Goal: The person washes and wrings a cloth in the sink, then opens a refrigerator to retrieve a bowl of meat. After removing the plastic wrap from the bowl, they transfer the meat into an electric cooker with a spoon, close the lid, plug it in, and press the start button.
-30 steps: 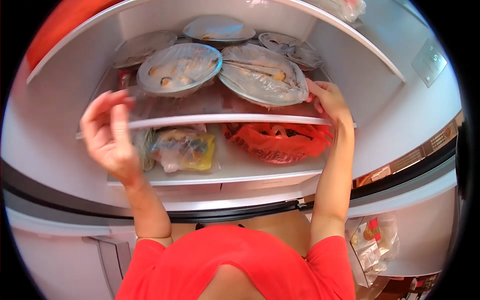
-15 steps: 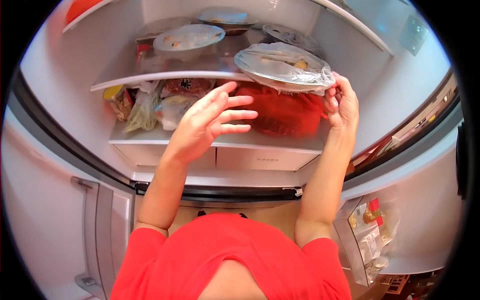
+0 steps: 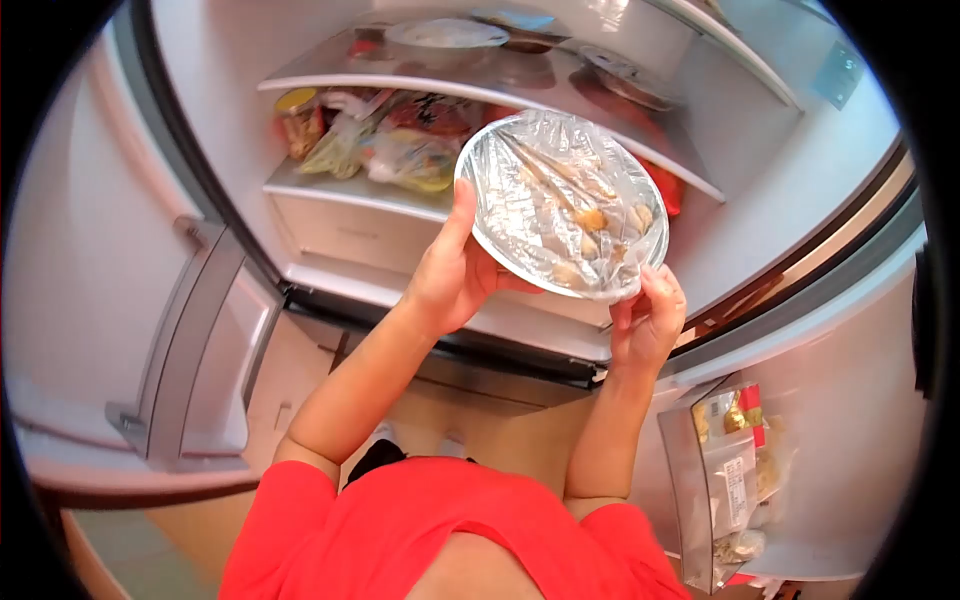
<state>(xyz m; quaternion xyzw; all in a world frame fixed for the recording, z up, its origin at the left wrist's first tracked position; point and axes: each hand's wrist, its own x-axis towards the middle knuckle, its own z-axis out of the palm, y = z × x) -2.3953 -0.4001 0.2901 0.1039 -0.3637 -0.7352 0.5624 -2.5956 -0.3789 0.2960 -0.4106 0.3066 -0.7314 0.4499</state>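
Holding step: left hand (image 3: 445, 280) spread wide, thumb at rim, fingers underneath; wrapped dish (image 3: 570, 215) between hands, in front of fridge shelf (image 3: 400, 82); right hand (image 3: 650, 315) pinching near-right edge. Moving it likely needs steady two-handed support.

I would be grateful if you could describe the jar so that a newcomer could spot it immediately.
Inside the open fridge, look at the shelf below the plates. The jar stands near its left end, beside soft bags; its round yellow lid sets it apart.
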